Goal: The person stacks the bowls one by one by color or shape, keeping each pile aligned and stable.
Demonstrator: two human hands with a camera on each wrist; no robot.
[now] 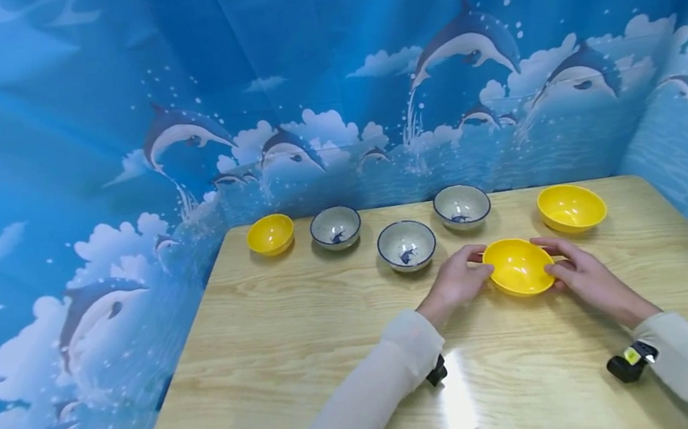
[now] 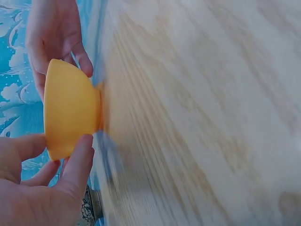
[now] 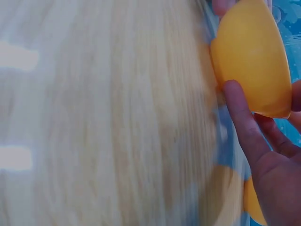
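Both hands hold one yellow bowl (image 1: 519, 266), upright at the right of the table, from opposite sides. My left hand (image 1: 458, 278) pinches its left rim, thumb at the near side and fingers lower on the wall. On the right rim my right hand (image 1: 587, 278) grips in the same way. The left wrist view shows the bowl's outer wall (image 2: 70, 110) and its foot close to the table; whether the foot touches is hard to tell. In the right wrist view a finger of the right hand (image 3: 277, 174) lies along the bowl's underside.
Behind stand a yellow bowl (image 1: 572, 208) at right and another yellow bowl (image 1: 271, 235) at far left. Between them are three grey blue-rimmed bowls: left (image 1: 336, 228), middle (image 1: 406, 245) and right (image 1: 462, 206). A dolphin-print curtain (image 1: 328, 87) hangs behind the wooden table (image 1: 285, 365).
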